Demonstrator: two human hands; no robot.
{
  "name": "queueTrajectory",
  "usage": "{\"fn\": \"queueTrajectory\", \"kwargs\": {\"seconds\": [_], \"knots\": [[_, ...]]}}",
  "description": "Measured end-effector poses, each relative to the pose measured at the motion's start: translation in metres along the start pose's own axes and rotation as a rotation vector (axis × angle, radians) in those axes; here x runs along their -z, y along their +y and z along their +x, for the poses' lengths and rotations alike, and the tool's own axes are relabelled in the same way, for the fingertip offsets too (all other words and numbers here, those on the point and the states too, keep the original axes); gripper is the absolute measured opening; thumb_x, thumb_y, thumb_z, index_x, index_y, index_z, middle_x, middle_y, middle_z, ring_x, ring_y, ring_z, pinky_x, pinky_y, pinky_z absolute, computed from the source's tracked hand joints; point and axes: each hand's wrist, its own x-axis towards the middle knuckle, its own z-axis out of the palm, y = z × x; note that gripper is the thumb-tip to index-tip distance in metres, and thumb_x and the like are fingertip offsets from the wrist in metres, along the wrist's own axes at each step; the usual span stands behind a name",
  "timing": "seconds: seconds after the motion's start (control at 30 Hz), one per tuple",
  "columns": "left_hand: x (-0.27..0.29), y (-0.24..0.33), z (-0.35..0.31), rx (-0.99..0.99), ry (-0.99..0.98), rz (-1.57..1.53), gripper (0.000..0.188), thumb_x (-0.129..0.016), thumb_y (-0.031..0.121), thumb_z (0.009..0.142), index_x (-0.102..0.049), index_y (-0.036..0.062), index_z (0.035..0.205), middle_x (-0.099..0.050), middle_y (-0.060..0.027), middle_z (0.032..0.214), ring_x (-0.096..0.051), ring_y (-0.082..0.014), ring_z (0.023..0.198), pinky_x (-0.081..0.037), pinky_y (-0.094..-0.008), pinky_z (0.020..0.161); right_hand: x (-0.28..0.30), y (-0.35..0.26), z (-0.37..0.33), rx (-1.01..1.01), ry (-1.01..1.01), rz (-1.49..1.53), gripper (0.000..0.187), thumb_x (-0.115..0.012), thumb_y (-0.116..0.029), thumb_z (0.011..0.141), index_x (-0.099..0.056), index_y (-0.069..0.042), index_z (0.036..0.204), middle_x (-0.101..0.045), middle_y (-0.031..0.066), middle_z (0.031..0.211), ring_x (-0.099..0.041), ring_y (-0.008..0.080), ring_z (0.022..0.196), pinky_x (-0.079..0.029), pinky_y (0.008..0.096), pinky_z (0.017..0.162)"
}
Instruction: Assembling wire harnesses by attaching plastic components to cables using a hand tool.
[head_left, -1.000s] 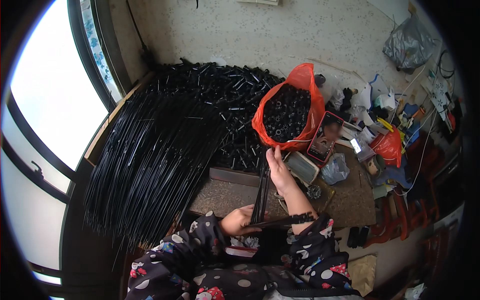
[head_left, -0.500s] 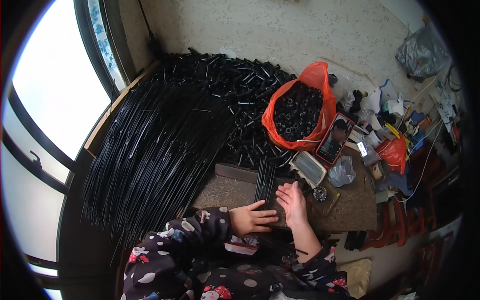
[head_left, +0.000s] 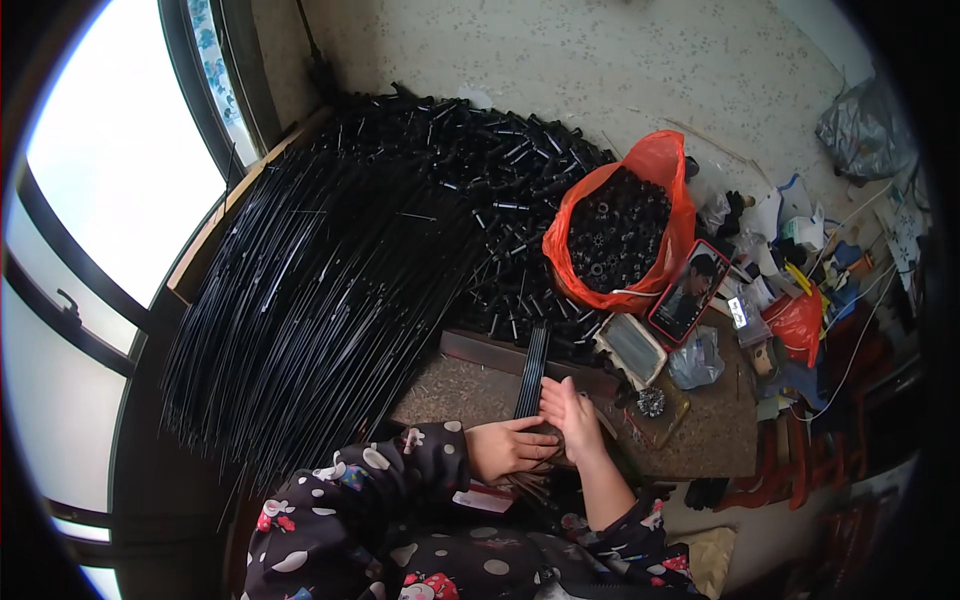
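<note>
A narrow bunch of thin black rods (head_left: 534,366) lies side by side over a dark metal bar (head_left: 480,351) at the front of the table. At the bunch's near end, my left hand (head_left: 506,450) has its fingers closed together across the rods. My right hand (head_left: 572,418) stands on edge to the right, fingers straight, its palm side facing the bunch and its fingertips touching or almost touching it. The near ends of the rods are partly hidden by my left hand.
A large heap of long black rods (head_left: 310,330) fills the left side. Short black parts (head_left: 500,150) pile up behind it. An orange-red bag of small black pieces (head_left: 625,235), a phone (head_left: 690,292), a framed rectangular pad (head_left: 632,348) and a clear bag (head_left: 697,358) stand right.
The rods, spread apart earlier, now lie tightly together. My left hand's spread fingers have drawn together over them, and my right hand has come lower and closer. The view has shifted slightly.
</note>
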Motion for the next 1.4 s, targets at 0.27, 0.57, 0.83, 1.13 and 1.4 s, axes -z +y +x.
{"fn": "queueTrajectory", "kwargs": {"seconds": [0.27, 0.57, 0.83, 1.13, 1.4], "knots": [[0.009, -0.001, -0.003, 0.014, 0.168, -0.346, 0.036, -0.061, 0.018, 0.077, -0.056, 0.0005, 0.108, -0.062, -0.0156, 0.1, -0.057, -0.0288, 0.099, -0.038, -0.0435, 0.097, -0.004, -0.059, -0.082, 0.709, -0.833, -0.384, 0.045, -0.055, -0.035, 0.087, -0.059, 0.005, 0.108, -0.063, 0.0145, 0.104, -0.06, 0.023, 0.097, -0.045, 0.0336, 0.086], [0.029, 0.014, 0.011, 0.06, 0.267, -0.371, 0.041, -0.066, 0.021, 0.077, -0.056, 0.0064, 0.113, -0.064, -0.0113, 0.091, -0.06, -0.0306, 0.091, -0.039, -0.0404, 0.094, 0.0, -0.077, -0.12, 0.743, -0.388, -0.463, 0.025, -0.061, -0.006, 0.082, -0.061, -0.001, 0.106, -0.066, 0.0111, 0.096, -0.065, 0.0186, 0.084, -0.05, 0.0268, 0.075], [0.136, 0.066, 0.056, 0.18, 0.24, -0.799, 0.022, -0.065, 0.012, 0.08, -0.064, -0.0012, 0.098, -0.067, -0.0129, 0.085, -0.066, -0.0212, 0.077, -0.051, -0.0284, 0.068, 0.002, -0.119, -0.094, 0.93, -0.675, -0.465, 0.062, -0.062, -0.035, 0.081, -0.04, -0.004, 0.131, -0.028, 0.0175, 0.141, -0.019, 0.0304, 0.134, -0.026, 0.0402, 0.104], [0.135, 0.06, 0.059, 0.218, 0.139, -0.851, 0.022, -0.064, 0.01, 0.08, -0.064, -0.0027, 0.098, -0.066, -0.0141, 0.092, -0.064, -0.0247, 0.09, -0.05, -0.0311, 0.081, 0.131, -0.046, 0.056, 0.874, 0.301, -1.246, 0.009, -0.067, -0.01, 0.068, -0.064, -0.004, 0.074, -0.053, 0.009, 0.077, -0.054, 0.028, 0.081, -0.046, 0.0375, 0.07], [0.14, 0.051, 0.062, 0.323, 0.258, -0.829, 0.023, -0.064, 0.008, 0.08, -0.063, -0.0022, 0.101, -0.066, -0.0141, 0.09, -0.065, -0.0213, 0.086, -0.051, -0.0289, 0.077, 0.122, -0.044, 0.059, 0.976, 0.39, -1.22, 0.006, -0.066, -0.01, 0.068, -0.062, -0.007, 0.069, -0.052, 0.0039, 0.077, -0.052, 0.0239, 0.084, -0.044, 0.037, 0.069]]}}
